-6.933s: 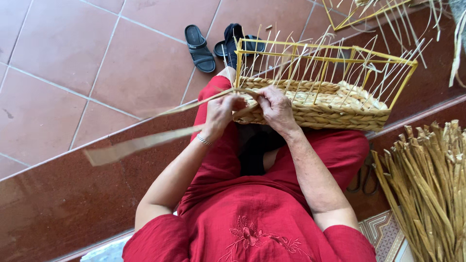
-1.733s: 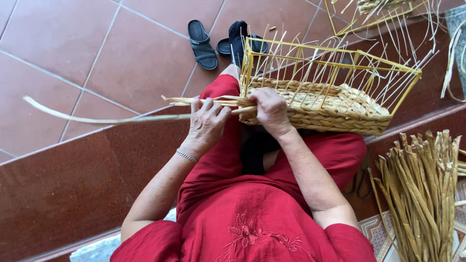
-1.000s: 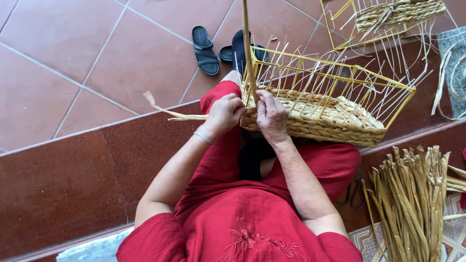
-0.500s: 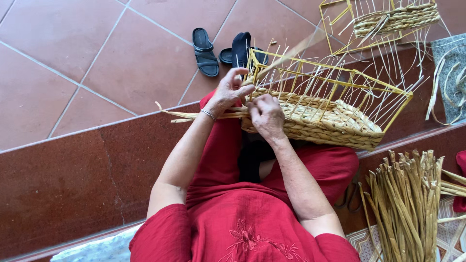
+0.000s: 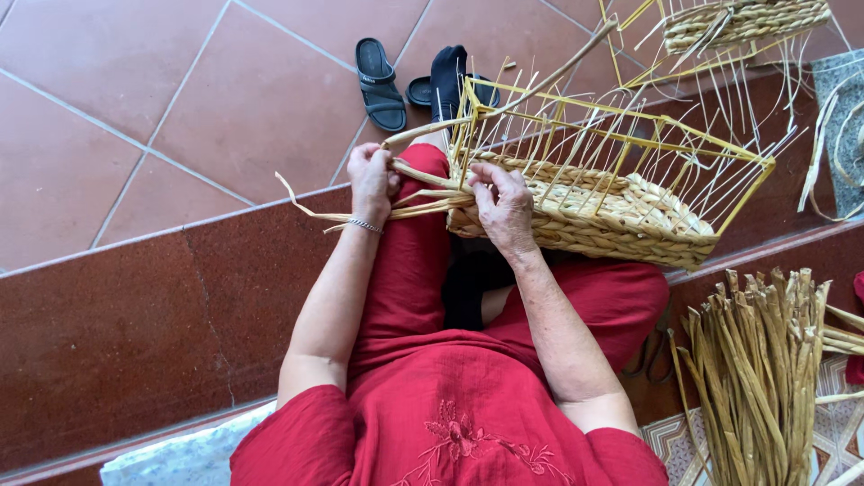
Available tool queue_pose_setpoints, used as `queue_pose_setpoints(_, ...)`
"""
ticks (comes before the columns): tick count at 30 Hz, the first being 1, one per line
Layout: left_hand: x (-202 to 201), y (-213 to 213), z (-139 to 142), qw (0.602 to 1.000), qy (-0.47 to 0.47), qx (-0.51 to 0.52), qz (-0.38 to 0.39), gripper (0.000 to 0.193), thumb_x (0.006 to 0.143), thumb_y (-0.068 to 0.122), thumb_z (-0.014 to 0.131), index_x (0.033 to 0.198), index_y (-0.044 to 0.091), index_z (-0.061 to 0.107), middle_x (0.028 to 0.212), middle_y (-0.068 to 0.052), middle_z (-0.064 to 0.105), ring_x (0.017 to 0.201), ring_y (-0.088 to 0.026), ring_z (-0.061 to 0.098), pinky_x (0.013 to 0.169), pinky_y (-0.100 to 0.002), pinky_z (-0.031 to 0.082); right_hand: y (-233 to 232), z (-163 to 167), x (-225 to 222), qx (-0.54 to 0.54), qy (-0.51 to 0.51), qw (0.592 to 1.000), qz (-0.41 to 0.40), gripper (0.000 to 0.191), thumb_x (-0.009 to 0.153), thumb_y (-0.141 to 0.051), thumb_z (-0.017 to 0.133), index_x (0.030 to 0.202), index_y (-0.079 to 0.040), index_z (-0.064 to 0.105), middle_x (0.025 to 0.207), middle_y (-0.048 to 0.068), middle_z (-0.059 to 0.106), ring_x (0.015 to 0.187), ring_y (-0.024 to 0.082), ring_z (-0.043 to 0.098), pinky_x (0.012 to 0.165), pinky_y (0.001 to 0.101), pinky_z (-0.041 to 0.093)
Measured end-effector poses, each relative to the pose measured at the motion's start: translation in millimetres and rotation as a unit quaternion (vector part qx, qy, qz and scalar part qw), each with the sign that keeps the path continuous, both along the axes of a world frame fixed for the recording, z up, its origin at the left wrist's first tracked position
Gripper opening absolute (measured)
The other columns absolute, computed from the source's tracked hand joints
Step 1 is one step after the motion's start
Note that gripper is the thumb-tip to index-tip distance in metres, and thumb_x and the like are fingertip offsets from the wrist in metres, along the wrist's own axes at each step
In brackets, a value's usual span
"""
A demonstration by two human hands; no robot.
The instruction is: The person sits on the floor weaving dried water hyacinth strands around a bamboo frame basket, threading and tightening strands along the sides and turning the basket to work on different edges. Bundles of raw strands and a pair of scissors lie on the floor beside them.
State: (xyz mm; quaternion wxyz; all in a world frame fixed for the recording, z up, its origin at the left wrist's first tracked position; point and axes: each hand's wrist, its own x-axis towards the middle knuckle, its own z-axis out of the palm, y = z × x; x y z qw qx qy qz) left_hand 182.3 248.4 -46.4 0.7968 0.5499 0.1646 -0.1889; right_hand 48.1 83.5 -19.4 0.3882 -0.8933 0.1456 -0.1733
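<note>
Weaving: a person in red clothing is sitting on a dark red stone step, working a half-woven basket [image 5: 594,211] that is resting on the lap and knees.
Left hand: the left hand [image 5: 373,179] is closing around a bundle of pale straw strands [image 5: 409,193], gripping them just beside the basket's near corner; a thin bracelet is circling the wrist.
Right hand: the right hand [image 5: 502,203] is pressing against the woven wall at the basket's corner, fingers curled and pinching the same strands where they are meeting the weave.
Strands: loose ends are trailing out to the left past the left hand, over the edge of the step; one long strand is rising diagonally up across the frame toward the top of the view.
Basket: the lower part is showing thick woven braid, while a yellow wire frame [image 5: 621,117] is standing bare above it, with thin uprights running between rim and weave.
Surroundings: a bundle of dried reeds [image 5: 756,378] is lying at the person's right, well apart from the hands.
Floor: dark sandals [image 5: 380,83] are sitting on the terracotta floor tiles [image 5: 180,90] beyond the knees.
Background: a second wire-framed basket [image 5: 738,27], partly woven, is sitting at the top right.
</note>
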Motion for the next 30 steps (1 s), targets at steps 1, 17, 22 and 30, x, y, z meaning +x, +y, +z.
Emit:
queue_pose_setpoints(1, -1.8, -0.9, 1.6, 0.999, -0.037, 0.025, 0.013, 0.017, 0.093, 0.001, 0.061, 0.107, 0.005, 0.053, 0.071, -0.006, 0.064, 0.046, -0.008, 0.053, 0.039, -0.026, 0.040, 0.1, -0.4, -0.2, -0.010, -0.002, 1.000, 0.000, 0.021, 0.091, -0.009, 0.075, 0.112, -0.009, 0.076, 0.091, 0.001, 0.075, 0.075, 0.016, 0.060, 0.071, 0.0321, 0.052)
queue_pose_setpoints(17, 12.3, 45.9, -19.0, 0.989, 0.143, -0.035, 0.004, 0.052, 0.099, 0.050, 0.042, 0.092, 0.004, 0.066, 0.065, -0.010, 0.068, 0.050, -0.016, 0.059, 0.046, -0.029, 0.045, -0.6, -13.6, -2.9, -0.057, -0.030, 0.998, -0.006, 0.015, 0.091, -0.011, 0.078, 0.106, -0.009, 0.078, 0.085, 0.001, 0.073, 0.078, 0.017, 0.061, 0.073, 0.0337, 0.052)
queue_pose_setpoints(22, -24.1, 43.4, -11.3, 0.839, -0.416, 0.275, -0.217, 0.024, 0.098, 0.034, 0.069, 0.103, 0.013, 0.078, 0.093, -0.008, 0.066, 0.089, -0.023, 0.063, 0.082, -0.035, 0.052, -3.6, -21.6, 0.4, -0.064, 0.032, 0.997, -0.015, 0.036, 0.089, -0.009, 0.074, 0.125, -0.008, 0.068, 0.088, 0.003, 0.078, 0.071, 0.015, 0.067, 0.069, 0.0310, 0.055)
queue_pose_setpoints(30, -42.0, 28.6, -3.8, 0.662, -0.578, 0.375, -0.295, 0.018, 0.088, 0.028, 0.077, 0.094, 0.017, 0.065, 0.093, -0.004, 0.065, 0.094, -0.026, 0.062, 0.083, -0.040, 0.048, -14.9, -23.3, 5.1, 0.067, 0.077, 0.994, 0.044, 0.034, 0.093, -0.010, 0.066, 0.127, -0.004, 0.063, 0.091, 0.007, 0.080, 0.077, 0.019, 0.075, 0.073, 0.0325, 0.059)
